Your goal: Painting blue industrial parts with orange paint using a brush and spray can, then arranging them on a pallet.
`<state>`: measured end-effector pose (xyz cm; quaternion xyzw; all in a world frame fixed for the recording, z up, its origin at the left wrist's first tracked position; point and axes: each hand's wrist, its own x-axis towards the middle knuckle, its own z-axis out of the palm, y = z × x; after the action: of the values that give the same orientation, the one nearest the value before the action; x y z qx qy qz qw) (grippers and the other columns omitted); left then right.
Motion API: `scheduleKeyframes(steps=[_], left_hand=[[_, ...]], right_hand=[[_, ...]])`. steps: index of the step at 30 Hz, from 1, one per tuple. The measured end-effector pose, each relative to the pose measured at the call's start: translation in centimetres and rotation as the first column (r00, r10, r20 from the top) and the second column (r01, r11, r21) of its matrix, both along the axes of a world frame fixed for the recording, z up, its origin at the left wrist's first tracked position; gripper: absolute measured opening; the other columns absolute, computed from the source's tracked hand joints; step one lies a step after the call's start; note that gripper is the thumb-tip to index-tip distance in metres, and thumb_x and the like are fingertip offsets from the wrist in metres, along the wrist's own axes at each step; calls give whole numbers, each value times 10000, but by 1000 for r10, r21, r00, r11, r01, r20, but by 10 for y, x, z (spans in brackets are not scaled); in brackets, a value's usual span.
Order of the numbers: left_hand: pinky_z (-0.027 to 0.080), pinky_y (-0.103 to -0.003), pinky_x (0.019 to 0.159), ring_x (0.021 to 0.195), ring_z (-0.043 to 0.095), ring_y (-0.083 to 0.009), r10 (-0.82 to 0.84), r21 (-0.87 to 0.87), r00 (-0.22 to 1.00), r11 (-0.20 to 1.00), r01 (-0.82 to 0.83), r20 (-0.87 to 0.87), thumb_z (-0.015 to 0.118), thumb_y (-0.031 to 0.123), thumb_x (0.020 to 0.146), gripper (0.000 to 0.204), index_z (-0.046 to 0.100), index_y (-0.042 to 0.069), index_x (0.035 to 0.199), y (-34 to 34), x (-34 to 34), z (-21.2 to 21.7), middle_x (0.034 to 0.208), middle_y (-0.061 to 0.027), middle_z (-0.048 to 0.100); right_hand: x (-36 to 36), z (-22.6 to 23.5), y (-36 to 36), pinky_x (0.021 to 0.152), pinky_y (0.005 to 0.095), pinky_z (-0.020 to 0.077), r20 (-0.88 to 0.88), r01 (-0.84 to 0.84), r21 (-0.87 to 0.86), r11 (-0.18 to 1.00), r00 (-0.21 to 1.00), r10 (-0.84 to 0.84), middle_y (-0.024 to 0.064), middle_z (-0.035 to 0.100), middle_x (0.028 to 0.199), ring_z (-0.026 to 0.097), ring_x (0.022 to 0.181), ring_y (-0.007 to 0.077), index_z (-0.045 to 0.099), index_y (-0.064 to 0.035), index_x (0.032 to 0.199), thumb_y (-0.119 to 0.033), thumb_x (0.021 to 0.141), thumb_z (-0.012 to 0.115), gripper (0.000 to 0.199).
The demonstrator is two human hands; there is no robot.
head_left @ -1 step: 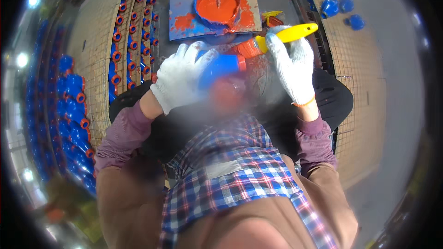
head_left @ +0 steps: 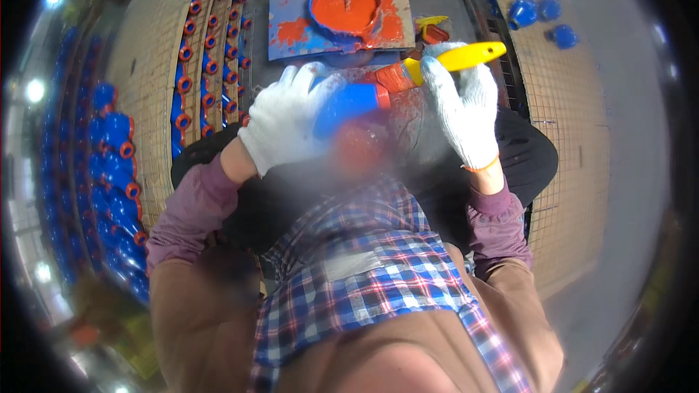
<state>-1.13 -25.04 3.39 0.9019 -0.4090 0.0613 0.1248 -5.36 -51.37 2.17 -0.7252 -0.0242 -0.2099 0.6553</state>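
Observation:
My left hand (head_left: 291,113), in a white knit glove, is wrapped around a blue, rounded, pipe-like fitting (head_left: 348,108) with a red-painted rim. Below that rim a second red patch (head_left: 360,147) is blurred; its shape is unclear. A paintbrush (head_left: 473,57) with a yellow handle is gripped in my gloved right hand (head_left: 466,105), its handle tip pointing right. The red-coated bristles (head_left: 394,78) are close to the fitting's red rim; whether they touch it I cannot tell.
Ahead, a bucket of red-orange paint (head_left: 336,28) with a stick in it stands on a splattered board (head_left: 287,47). Rows of blue fittings with red rims (head_left: 120,167) line the left. Several plain blue fittings (head_left: 523,13) lie on a board at right, beside a dark rack (head_left: 477,11).
The brush handle sits very slightly lower and further right. Both hands keep their grip, and the fitting is almost unmoved.

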Motion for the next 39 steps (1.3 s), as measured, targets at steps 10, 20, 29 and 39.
scheduleKeyframes(steps=[10, 20, 29, 39], left_hand=[[592, -416, 766, 1059, 631, -332, -27, 155, 996, 988, 14, 80, 844, 282, 669, 712, 626, 93, 1321, -11, -6, -17, 1278, -172, 602], [598, -429, 807, 1124, 605, -330, -211, 447, 971, 884, 139, 115, 816, 244, 770, 703, 555, 93, 1405, -26, 1, -13, 1336, -180, 584], [604, -416, 819, 1022, 677, -336, 8, 379, 940, 916, 130, -342, 868, 480, 661, 803, 606, 72, 1301, -29, 18, -10, 1170, -178, 617], [575, -356, 887, 1021, 684, -199, -339, -323, 78, 763, -560, -937, 703, 360, 921, 483, 630, 63, 1295, -6, 19, -84, 1139, -97, 707]], right_hand=[[-5, -16, -5, 713, 316, 548, 49, 194, -309, 931, 981, -188, 119, 713, 901, 708, 779, 240, 696, -26, 1086, -113, 921, 754, 196], [31, -33, 0, 581, 373, 523, 301, 181, -666, 723, 953, 39, 151, 646, 819, 668, 663, 320, 639, -16, 978, -200, 937, 727, 208], [-22, -32, 12, 584, 361, 515, 271, 172, -727, 664, 961, 48, 112, 628, 821, 660, 675, 297, 681, -85, 980, -112, 841, 775, 170], [-20, -73, 0, 817, 328, 551, 320, 189, -480, 857, 947, -29, 124, 694, 979, 696, 906, 270, 697, -32, 1058, 32, 838, 757, 238]])
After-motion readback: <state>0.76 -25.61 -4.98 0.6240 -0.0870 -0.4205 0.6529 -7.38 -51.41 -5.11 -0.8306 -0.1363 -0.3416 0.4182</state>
